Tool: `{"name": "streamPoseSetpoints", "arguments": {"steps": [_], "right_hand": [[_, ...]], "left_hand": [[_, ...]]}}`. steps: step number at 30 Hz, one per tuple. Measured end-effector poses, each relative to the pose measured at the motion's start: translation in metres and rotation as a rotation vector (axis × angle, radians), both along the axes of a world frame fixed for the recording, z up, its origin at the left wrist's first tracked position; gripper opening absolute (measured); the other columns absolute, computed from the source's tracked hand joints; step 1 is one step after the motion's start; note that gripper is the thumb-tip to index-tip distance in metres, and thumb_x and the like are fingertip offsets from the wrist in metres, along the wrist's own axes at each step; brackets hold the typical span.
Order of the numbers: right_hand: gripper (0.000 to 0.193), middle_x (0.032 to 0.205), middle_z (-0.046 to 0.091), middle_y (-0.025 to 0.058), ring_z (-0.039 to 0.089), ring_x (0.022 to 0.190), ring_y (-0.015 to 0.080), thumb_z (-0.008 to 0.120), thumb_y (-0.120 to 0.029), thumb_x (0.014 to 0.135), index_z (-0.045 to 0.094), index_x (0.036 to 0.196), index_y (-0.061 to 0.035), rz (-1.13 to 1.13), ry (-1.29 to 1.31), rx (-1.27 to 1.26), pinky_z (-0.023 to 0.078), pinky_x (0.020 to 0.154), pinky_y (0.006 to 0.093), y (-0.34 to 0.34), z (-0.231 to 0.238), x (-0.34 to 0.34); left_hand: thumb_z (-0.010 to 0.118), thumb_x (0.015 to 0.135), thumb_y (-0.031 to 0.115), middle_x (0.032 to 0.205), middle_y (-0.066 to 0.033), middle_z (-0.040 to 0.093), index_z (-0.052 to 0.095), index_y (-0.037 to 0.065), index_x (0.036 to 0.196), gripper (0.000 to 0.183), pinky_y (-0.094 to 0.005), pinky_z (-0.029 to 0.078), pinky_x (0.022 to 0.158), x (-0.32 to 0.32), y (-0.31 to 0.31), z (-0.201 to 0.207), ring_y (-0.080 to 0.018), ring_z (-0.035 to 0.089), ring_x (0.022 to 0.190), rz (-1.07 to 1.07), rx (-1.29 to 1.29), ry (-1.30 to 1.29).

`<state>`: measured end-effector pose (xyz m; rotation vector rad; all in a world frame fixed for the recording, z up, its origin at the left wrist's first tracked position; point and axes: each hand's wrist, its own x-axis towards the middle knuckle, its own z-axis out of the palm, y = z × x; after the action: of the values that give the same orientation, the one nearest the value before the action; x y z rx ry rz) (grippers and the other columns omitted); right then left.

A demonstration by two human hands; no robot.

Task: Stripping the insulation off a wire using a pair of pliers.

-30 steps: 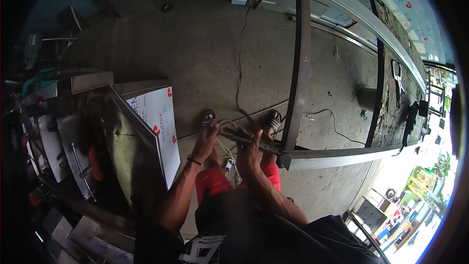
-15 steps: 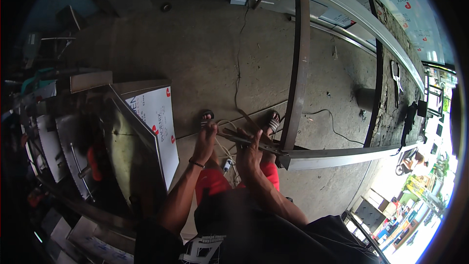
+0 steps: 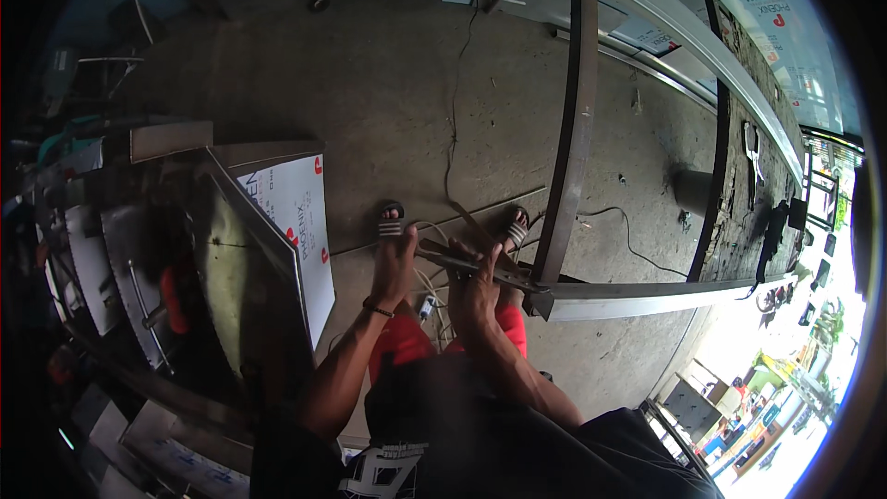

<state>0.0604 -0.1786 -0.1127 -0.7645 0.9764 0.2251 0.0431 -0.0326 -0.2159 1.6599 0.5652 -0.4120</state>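
Dark metal locking pliers (image 3: pixel 504 274) reach from my hands to the near corner of a metal frame (image 3: pixel 628 300), where their jaws meet the end of the frame bar. My right hand (image 3: pixel 473 291) is closed round the handles, with its thumb along the upper side. At the far end of the handles, my left hand (image 3: pixel 395 270) has its fingers closed; the fingertips are partly hidden and seem to pinch the handle's tip. A dark crossbar (image 3: pixel 568 129) runs away from the frame's corner. Below the pliers, a flat brown bar (image 3: pixel 473 226) shows near my feet.
At left stands a white-faced panel box (image 3: pixel 309 240) beside a rack of metal sheets and tools. A worn wooden board (image 3: pixel 753 194) at right carries another clamp (image 3: pixel 752 150). Cables (image 3: pixel 453 143) and a thin rod lie on the concrete floor round my sandalled feet.
My left hand has shifted slightly, its fingertips still by the end of the handles. My right hand keeps its hold on the pliers. The whole view has moved a little.
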Motion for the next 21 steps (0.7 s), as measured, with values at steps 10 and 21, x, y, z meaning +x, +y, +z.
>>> {"name": "streamPoseSetpoints", "arguments": {"steps": [10, 21], "right_hand": [[0.074, 0.135, 0.057, 0.0217, 0.053, 0.128, 0.0285, 0.038, -0.064, 0.101, 0.031, 0.145, -0.0048, 0.088, 0.026, -0.046, 0.039, 0.115, 0.04, -0.005, 0.003, -0.005], [0.074, 0.135, 0.057, 0.0219, 0.052, 0.13, 0.0287, 0.039, -0.062, 0.102, 0.038, 0.142, -0.0002, 0.114, -0.052, -0.028, 0.038, 0.115, 0.0392, -0.006, 0.001, -0.004]], "left_hand": [[0.045, 0.107, 0.026, 0.08, -0.0191, 0.066, 0.064, -0.003, 0.097, 0.036, -0.0397, 0.049, 0.067, -0.008, -0.001, -0.011, -0.032, 0.065, 0.073, -0.172, 0.641, -0.4], [0.055, 0.102, 0.024, 0.112, -0.0227, 0.066, 0.058, -0.004, 0.123, 0.035, -0.0417, 0.048, 0.089, 0.008, 0.02, 0.048, -0.0378, 0.064, 0.104, -0.328, 0.149, -0.104]]}}
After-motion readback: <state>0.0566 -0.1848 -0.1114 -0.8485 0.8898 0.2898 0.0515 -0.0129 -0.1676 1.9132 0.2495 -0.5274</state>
